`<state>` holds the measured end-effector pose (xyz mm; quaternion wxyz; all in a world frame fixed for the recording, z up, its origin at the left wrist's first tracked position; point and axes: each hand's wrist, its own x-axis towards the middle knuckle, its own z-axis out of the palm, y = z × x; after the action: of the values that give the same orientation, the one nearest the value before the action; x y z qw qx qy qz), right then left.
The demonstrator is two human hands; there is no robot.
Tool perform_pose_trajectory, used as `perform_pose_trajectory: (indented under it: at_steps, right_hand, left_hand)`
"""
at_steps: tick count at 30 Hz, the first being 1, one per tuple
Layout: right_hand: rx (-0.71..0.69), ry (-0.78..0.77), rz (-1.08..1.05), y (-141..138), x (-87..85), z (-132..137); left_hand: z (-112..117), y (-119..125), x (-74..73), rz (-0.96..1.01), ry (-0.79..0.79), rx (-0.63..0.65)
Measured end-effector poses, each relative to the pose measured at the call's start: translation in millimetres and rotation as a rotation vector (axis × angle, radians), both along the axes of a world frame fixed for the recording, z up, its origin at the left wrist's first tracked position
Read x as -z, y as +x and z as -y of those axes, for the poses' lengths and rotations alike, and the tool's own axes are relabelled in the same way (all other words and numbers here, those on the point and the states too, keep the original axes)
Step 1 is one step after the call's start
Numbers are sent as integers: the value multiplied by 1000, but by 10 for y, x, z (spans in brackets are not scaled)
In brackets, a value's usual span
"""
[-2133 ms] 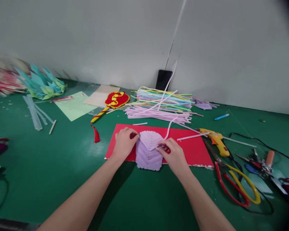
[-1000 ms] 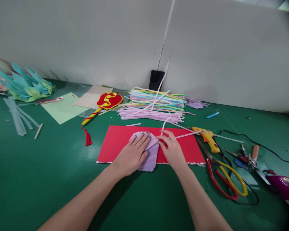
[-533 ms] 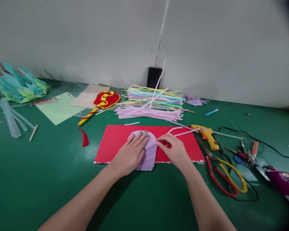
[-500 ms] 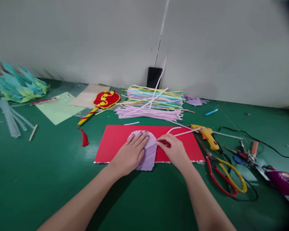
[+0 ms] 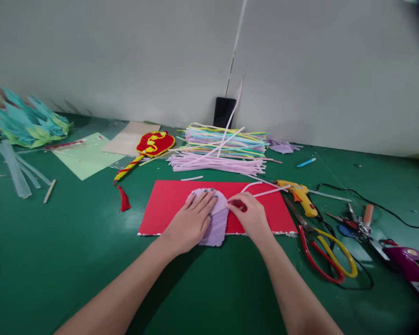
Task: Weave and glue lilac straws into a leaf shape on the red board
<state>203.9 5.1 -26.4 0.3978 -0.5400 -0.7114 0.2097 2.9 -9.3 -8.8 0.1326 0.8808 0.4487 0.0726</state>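
Observation:
A lilac panel point(image 5: 216, 228) of pipe cleaners laid side by side, with a rounded top, lies partly on a red board point(image 5: 171, 200). My left hand point(image 5: 192, 218) rests flat on it, fingers stretched toward its top. At the panel's right edge, my right hand point(image 5: 251, 214) has thumb and index finger pinched together; what is between the fingertips is too small to make out. Just beyond this hand, a pale pink pipe cleaner point(image 5: 272, 191) reaches right toward a yellow glue gun point(image 5: 302, 195), and a short curved piece point(image 5: 250, 184) lies beside it.
Bundled pipe cleaners point(image 5: 219, 163) lie behind the board, before a black phone point(image 5: 224, 111) against the wall. At right are red-and-yellow-handled scissors point(image 5: 326, 251), keys point(image 5: 363, 228), a purple tool point(image 5: 408, 265) and a cord. A red fan-shaped ornament point(image 5: 155, 143) and glue sticks point(image 5: 14, 170) are at left.
My right hand has shifted very slightly, its pinch staying at the panel's right edge. The left hand keeps its place on the panel. The whole view has moved a little.

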Motion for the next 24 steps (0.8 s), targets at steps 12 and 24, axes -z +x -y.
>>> perform_pose_trajectory:
  at_steps: [12, 24]
  right_hand:
    - [-37, -11, 55, -61, 78, 7]
    - [-32, -37, 22, -66, 70, 23]
  left_hand:
    - [8, 8, -5, 36, -50, -21]
    - [-153, -159, -3, 493, 35, -506]
